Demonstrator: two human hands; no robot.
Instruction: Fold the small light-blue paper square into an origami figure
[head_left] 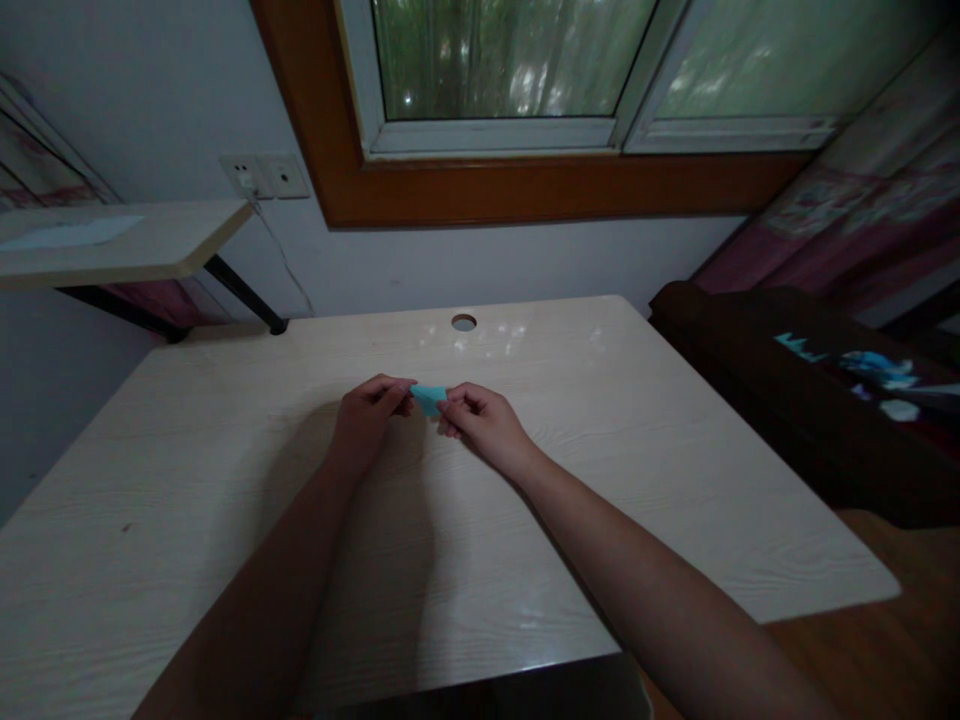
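Observation:
A small piece of light blue folded paper (430,400) is stretched between my two hands, over the middle of the pale wooden desk (660,480). My left hand (370,412) pinches its left end between thumb and fingers. On the other side, my right hand (484,420) grips the right edge, with the thumb in front. The paper narrows toward the bottom. Its details are too small and dim to make out, and both ends are covered by fingertips.
Behind the hands is a round cable hole (464,323) in the desk. A raised shelf (127,240) on black legs stands at the left. Wall sockets (264,177) with a plugged-in cord sit below the window frame (487,190). Dark furniture (765,390) lies beyond the right edge.

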